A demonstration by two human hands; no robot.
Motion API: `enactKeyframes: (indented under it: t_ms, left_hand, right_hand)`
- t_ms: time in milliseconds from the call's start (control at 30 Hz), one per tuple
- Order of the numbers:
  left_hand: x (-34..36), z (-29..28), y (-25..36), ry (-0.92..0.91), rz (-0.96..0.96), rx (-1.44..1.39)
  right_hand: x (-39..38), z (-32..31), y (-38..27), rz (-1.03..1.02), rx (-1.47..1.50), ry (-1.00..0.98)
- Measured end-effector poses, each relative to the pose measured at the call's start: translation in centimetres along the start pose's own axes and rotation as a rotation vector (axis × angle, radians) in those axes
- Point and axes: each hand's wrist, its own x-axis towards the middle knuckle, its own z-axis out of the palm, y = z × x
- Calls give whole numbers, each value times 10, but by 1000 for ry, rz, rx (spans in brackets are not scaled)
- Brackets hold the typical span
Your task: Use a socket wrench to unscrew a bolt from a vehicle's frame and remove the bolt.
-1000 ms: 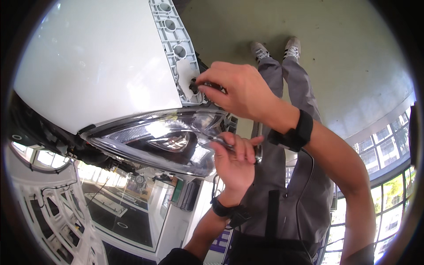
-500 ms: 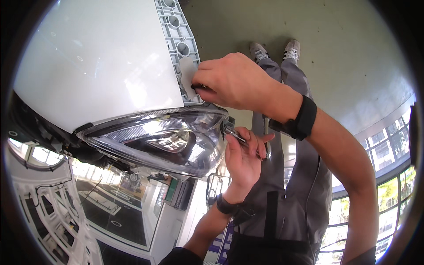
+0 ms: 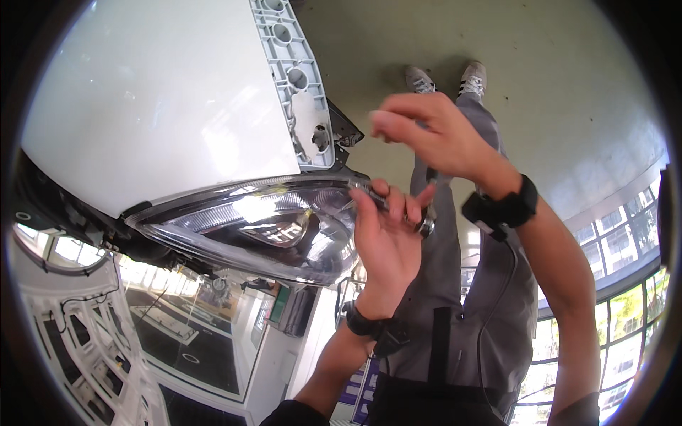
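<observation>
My left hand [image 3: 387, 245] is closed round a shiny metal wrench-like tool [image 3: 428, 226], with its fingertips by the right end of the car headlight [image 3: 284, 227]. Part of that tool is hidden by the fingers. My right hand [image 3: 440, 138] hangs in the air right of the light grey ribbed bracket [image 3: 282, 34], apart from it. Its fingers are curled in and slightly blurred; whatever they hold, if anything, does not show. A dark hole [image 3: 321, 136] shows near the bracket's lower end, beside a pale flat patch [image 3: 305, 117].
A large white body panel [image 3: 163, 99] borders the headlight and bracket. A black pointed part [image 3: 346, 129] sticks out behind the bracket. White car body frames [image 3: 85, 341] stand at the lower left. My legs and shoes [image 3: 472, 78] are over the greenish floor [image 3: 568, 92].
My right hand has drawn away from the bracket to the right, uncovering the dark hole and the black part. My left hand has shifted slightly up and left with the tool.
</observation>
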Motion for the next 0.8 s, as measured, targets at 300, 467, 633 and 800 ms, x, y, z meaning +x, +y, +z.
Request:
enactKeyframes:
  t_ms: [300, 467, 633, 800]
  left_hand:
    - [32, 24, 13, -178, 55, -32]
    - [38, 31, 17, -196, 178, 19]
    - [45, 28, 18, -169, 191, 83]
    - [52, 7, 19, -400, -12, 86]
  right_hand:
    - [-41, 12, -9, 170, 350, 35]
    - [-28, 22, -19, 212, 411, 119]
    - [-20, 19, -26, 454, 387, 79]
    - [-7, 3, -59, 610, 499, -87]
